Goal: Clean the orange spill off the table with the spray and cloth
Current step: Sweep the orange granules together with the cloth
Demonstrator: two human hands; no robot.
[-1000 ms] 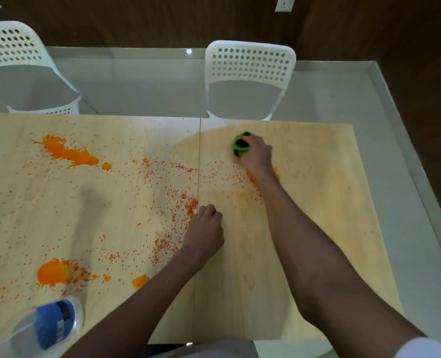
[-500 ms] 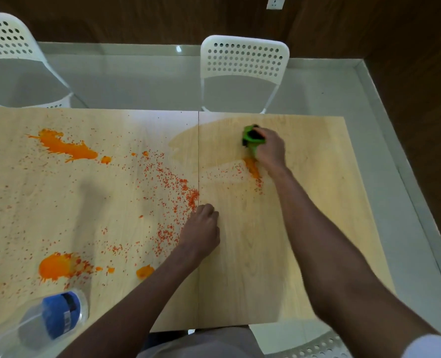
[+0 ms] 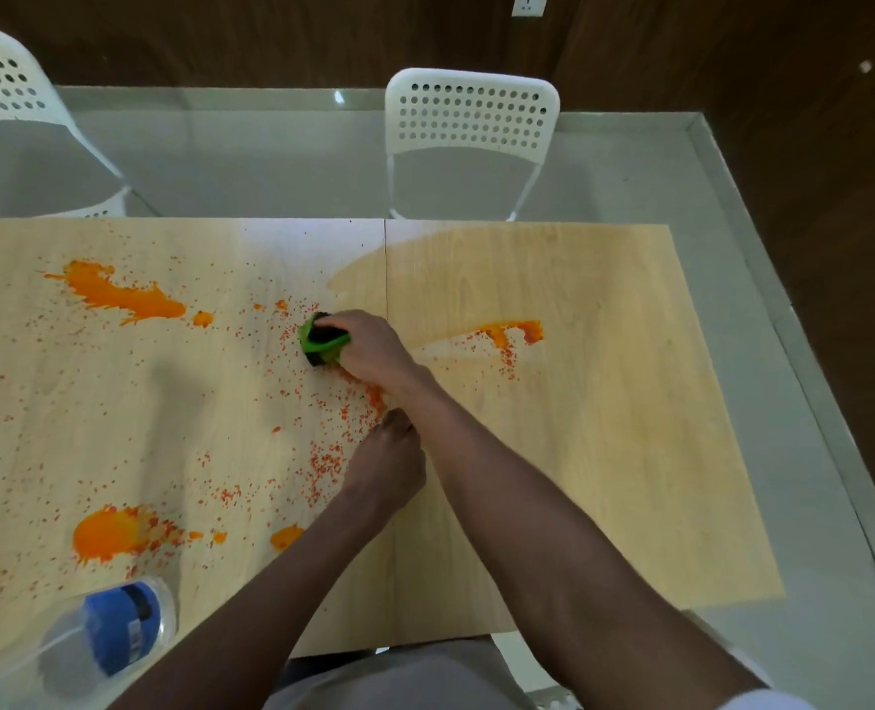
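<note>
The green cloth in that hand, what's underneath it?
The green cloth, gripped by the right hand, presses on the wooden table among small orange specks. Whether orange lies directly beneath it cannot be seen, because the cloth and hand cover that spot.

The cloth (image 3: 322, 344) lies mid-counter (image 3: 604, 453), amid the spill (image 3: 123, 299); the spray bottle (image 3: 102, 638) stands near-left; two chairs (image 3: 468, 140) stand behind.
</note>
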